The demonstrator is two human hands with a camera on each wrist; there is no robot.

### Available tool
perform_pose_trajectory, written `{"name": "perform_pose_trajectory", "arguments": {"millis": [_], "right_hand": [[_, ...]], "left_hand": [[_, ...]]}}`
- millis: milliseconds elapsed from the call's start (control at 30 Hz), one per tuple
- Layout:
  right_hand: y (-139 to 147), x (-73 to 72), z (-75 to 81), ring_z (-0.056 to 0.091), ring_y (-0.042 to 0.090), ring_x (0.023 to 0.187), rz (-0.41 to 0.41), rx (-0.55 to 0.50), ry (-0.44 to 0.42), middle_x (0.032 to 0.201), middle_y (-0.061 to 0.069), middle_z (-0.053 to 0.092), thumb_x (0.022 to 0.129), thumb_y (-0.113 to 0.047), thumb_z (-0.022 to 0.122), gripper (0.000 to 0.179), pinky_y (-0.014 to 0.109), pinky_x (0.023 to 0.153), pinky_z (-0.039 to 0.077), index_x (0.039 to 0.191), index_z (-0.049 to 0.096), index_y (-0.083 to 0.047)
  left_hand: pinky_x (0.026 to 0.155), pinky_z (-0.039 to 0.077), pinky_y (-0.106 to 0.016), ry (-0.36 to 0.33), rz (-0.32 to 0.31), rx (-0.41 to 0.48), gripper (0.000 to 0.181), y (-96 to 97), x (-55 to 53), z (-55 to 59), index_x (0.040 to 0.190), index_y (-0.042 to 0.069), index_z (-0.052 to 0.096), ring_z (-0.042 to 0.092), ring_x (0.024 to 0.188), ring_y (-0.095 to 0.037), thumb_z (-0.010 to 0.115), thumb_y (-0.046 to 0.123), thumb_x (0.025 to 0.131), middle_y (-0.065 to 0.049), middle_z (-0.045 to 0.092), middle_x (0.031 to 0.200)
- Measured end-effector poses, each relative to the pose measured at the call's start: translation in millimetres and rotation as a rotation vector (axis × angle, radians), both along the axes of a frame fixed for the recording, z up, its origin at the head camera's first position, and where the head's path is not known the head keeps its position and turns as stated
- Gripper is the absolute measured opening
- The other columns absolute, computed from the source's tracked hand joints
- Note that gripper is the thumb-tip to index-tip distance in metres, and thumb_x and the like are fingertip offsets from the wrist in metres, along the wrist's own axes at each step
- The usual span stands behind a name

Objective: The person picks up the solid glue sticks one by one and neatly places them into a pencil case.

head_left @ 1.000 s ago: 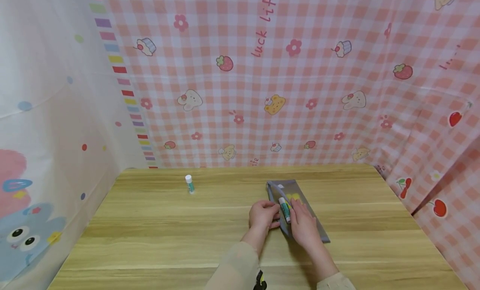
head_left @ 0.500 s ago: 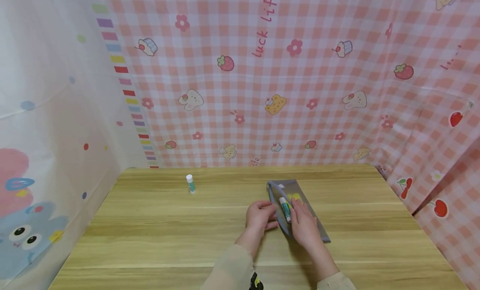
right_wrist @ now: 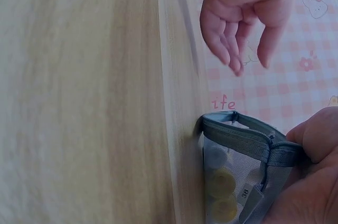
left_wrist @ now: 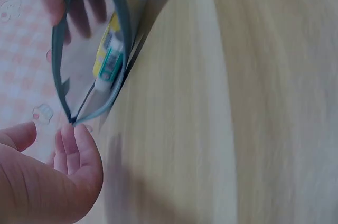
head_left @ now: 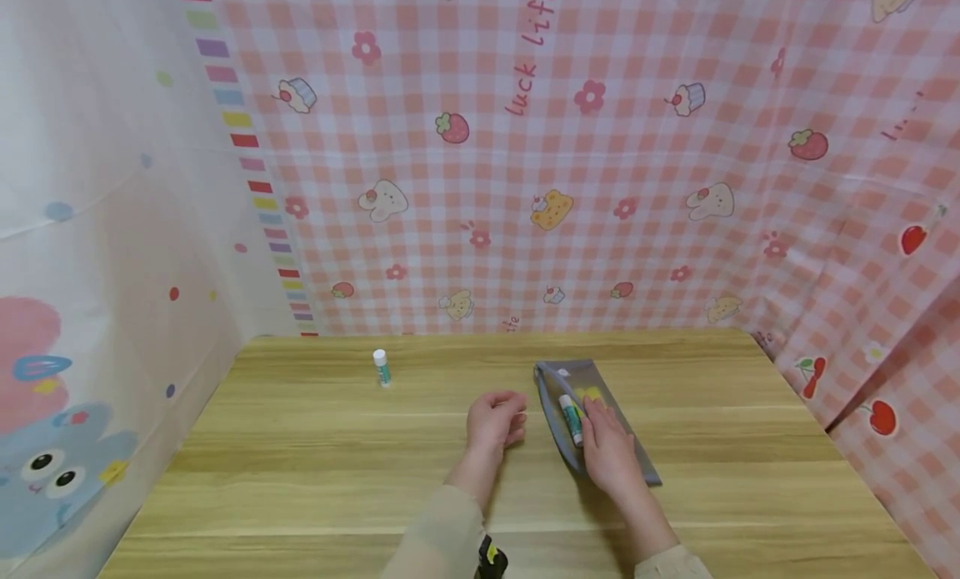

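Note:
A grey mesh zip pouch stands tilted on the table, its mouth gaping toward the left. Inside lie a green-and-white glue stick and a yellow item; round yellow ends show through the mesh in the right wrist view. My right hand grips the pouch by its zipped edge, thumb and fingers on either side. To the left of the mouth, my left hand hovers apart with loosely bent fingers and holds nothing. Another glue stick with a white cap stands farther left on the table.
The wood-grain table ends at a pink checked curtain behind. A white printed curtain hangs on the left. A black device sits at my left wrist.
My left hand has drawn away from the pouch's edge toward the left. My right hand and the pouch stay in place.

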State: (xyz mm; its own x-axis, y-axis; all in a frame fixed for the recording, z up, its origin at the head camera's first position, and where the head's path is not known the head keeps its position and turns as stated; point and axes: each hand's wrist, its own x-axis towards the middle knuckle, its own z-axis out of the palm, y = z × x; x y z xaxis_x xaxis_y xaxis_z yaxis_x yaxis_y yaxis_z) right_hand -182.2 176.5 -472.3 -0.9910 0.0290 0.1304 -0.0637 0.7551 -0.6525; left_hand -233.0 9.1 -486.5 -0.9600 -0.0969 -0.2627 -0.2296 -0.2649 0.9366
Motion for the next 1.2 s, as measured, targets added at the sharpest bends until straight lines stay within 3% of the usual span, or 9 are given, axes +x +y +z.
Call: {"name": "perform_pose_trajectory", "arguments": {"millis": [433,900,1067,1200], "right_hand": [[0,0.1,-0.6,0.03,0.053,0.136,-0.002,0.005,-0.003,0.147,0.033,0.037,0.106,-0.011,0.038,0.042,0.079,0.103,0.018,0.143,0.043,0.009],[0,-0.3,-2.5,0.031,0.054,0.136,0.001,0.009,0.014,0.146,0.033,0.038,0.105,-0.011,0.039,0.042,0.08,0.102,0.019,0.141,0.044,0.01],[0,-0.2,-2.1,0.031,0.054,0.136,0.001,0.005,0.014,0.146,0.033,0.038,0.105,-0.011,0.039,0.042,0.079,0.103,0.019,0.141,0.044,0.01],[0,-0.1,-1.8,0.031,0.054,0.136,0.002,0.008,0.016,0.145,0.033,0.039,0.105,-0.011,0.039,0.042,0.079,0.103,0.02,0.141,0.044,0.01]], "left_hand": [[0.064,0.057,-0.027,0.024,0.072,-0.044,0.031,-43.1,-2.4,4.6,0.114,-0.005,0.062,0.066,0.075,-0.017,0.073,0.011,0.089,-0.004,0.07,0.086],[0.072,0.058,-0.034,0.02,0.169,-0.117,0.041,-91.4,-9.8,10.8,0.123,-0.006,0.06,0.067,0.087,-0.025,0.073,0.016,0.091,-0.009,0.07,0.099],[0.068,0.057,-0.031,0.038,0.219,-0.161,0.043,-109.8,-13.2,12.9,0.124,-0.007,0.06,0.067,0.085,-0.023,0.074,0.016,0.09,-0.01,0.071,0.1],[0.061,0.053,-0.025,0.07,0.252,-0.2,0.043,-122.9,-15.7,14.8,0.122,-0.008,0.06,0.066,0.077,-0.017,0.075,0.015,0.089,-0.006,0.069,0.091]]}}
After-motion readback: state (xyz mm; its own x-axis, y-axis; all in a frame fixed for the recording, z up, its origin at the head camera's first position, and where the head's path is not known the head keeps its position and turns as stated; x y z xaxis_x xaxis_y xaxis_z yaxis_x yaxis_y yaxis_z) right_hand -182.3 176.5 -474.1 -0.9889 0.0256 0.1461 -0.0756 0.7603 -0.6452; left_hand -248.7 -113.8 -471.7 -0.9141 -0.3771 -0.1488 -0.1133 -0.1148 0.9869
